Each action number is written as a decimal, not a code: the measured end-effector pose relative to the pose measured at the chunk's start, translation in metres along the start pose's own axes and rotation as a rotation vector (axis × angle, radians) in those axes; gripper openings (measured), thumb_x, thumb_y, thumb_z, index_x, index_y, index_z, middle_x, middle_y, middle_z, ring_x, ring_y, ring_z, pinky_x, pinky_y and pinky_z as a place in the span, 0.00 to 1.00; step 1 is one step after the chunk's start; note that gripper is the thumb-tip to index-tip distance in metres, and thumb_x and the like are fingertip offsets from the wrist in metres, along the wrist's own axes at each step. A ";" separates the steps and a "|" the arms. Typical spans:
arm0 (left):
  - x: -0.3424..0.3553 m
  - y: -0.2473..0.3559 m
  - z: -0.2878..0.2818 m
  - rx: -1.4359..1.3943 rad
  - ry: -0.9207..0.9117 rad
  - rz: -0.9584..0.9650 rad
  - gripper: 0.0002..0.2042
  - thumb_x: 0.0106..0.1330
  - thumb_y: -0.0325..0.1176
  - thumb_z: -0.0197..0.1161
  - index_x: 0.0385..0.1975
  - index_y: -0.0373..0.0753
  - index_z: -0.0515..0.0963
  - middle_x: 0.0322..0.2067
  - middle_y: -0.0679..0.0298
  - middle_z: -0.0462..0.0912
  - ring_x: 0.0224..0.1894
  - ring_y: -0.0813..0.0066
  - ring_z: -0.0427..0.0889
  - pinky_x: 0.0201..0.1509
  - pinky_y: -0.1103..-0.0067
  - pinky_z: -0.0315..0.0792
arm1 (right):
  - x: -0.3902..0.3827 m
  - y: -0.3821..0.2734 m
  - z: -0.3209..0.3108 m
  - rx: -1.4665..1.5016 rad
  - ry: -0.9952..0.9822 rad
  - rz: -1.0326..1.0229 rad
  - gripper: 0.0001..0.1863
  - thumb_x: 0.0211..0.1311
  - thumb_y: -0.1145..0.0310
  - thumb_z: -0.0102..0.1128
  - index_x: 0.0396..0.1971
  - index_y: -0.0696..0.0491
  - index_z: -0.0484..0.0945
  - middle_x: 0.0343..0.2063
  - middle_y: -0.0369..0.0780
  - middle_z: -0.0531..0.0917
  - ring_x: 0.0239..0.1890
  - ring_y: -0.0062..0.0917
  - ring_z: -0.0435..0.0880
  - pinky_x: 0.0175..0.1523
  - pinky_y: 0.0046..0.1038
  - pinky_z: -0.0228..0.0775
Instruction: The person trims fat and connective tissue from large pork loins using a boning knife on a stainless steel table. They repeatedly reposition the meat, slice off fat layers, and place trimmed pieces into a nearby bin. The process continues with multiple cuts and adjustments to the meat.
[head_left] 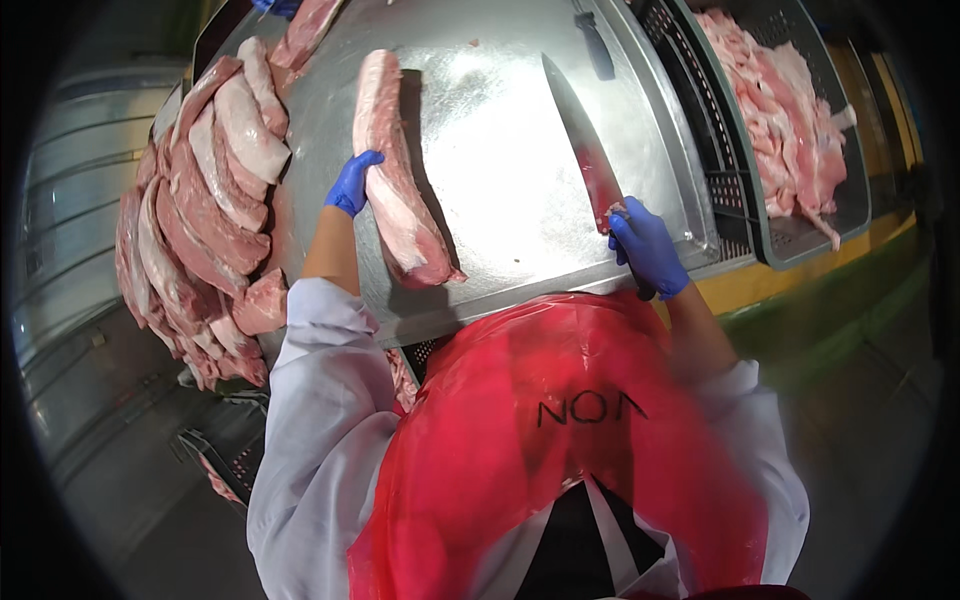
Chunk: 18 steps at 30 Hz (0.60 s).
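Observation:
My left hand (352, 183), in a blue glove, is closed on the side of a long pale-pink piece of pork (400, 190) lying lengthwise on the metal tray (480, 270). My right hand (645, 245), also gloved, grips the dark handle of a long knife (575, 125) whose blade points away from me and is smeared red near the handle. A small pink scrap sits by that hand. A second, dark-handled knife (594, 45) lies at the tray's far edge, its blade mostly hidden by glare.
Long meat pieces (200, 210) are heaped at the left. At the right a perforated dark crate (850, 200) holds pink trimmings (770, 120). Another person's blue-gloved hand (275, 8) shows at the top left beside more meat. Another crate (240, 465) stands low at lower left.

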<state>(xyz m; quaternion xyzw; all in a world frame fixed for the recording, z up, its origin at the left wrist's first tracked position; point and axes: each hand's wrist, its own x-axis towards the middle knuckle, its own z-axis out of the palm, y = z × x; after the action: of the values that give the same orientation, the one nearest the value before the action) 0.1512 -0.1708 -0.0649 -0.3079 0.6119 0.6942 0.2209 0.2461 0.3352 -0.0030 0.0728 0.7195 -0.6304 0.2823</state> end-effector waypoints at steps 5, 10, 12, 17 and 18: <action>0.025 -0.007 0.047 1.243 0.604 0.693 0.53 0.56 0.61 0.70 0.72 0.28 0.52 0.70 0.43 0.60 0.72 0.41 0.59 0.75 0.61 0.57 | -0.004 0.024 -0.006 0.039 0.079 -0.031 0.07 0.73 0.69 0.54 0.42 0.57 0.74 0.28 0.35 0.80 0.26 0.15 0.79 0.27 0.20 0.73; 0.056 0.010 0.082 1.318 0.456 0.890 0.47 0.61 0.56 0.67 0.74 0.36 0.55 0.74 0.38 0.48 0.76 0.35 0.46 0.78 0.57 0.45 | 0.066 0.014 0.022 0.031 -0.016 -0.101 0.12 0.71 0.68 0.54 0.50 0.57 0.72 0.28 0.36 0.80 0.25 0.16 0.77 0.27 0.21 0.73; 0.063 0.015 0.081 1.313 0.449 0.945 0.45 0.62 0.54 0.65 0.74 0.35 0.55 0.74 0.37 0.47 0.76 0.33 0.46 0.78 0.57 0.45 | 0.116 -0.019 0.052 -0.034 -0.018 -0.033 0.29 0.69 0.71 0.52 0.70 0.50 0.62 0.25 0.38 0.79 0.20 0.16 0.72 0.24 0.23 0.71; 0.057 0.019 0.075 1.278 0.375 0.992 0.48 0.62 0.54 0.64 0.76 0.36 0.49 0.76 0.40 0.38 0.78 0.38 0.35 0.79 0.54 0.36 | 0.237 -0.069 0.122 -0.209 -0.017 -0.162 0.42 0.68 0.65 0.48 0.78 0.36 0.40 0.39 0.47 0.82 0.25 0.29 0.81 0.35 0.33 0.78; 0.050 0.017 0.077 1.286 0.379 0.865 0.50 0.60 0.56 0.65 0.77 0.37 0.47 0.77 0.42 0.37 0.79 0.39 0.34 0.78 0.50 0.37 | 0.250 -0.064 0.128 -0.299 0.018 -0.153 0.41 0.69 0.64 0.47 0.78 0.36 0.40 0.50 0.49 0.82 0.29 0.32 0.83 0.37 0.34 0.78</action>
<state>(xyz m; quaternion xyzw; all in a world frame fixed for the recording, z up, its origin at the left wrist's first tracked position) 0.0915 -0.1008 -0.0826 0.0319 0.9849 0.1652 -0.0417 0.0495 0.1382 -0.0784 -0.0193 0.8110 -0.5354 0.2348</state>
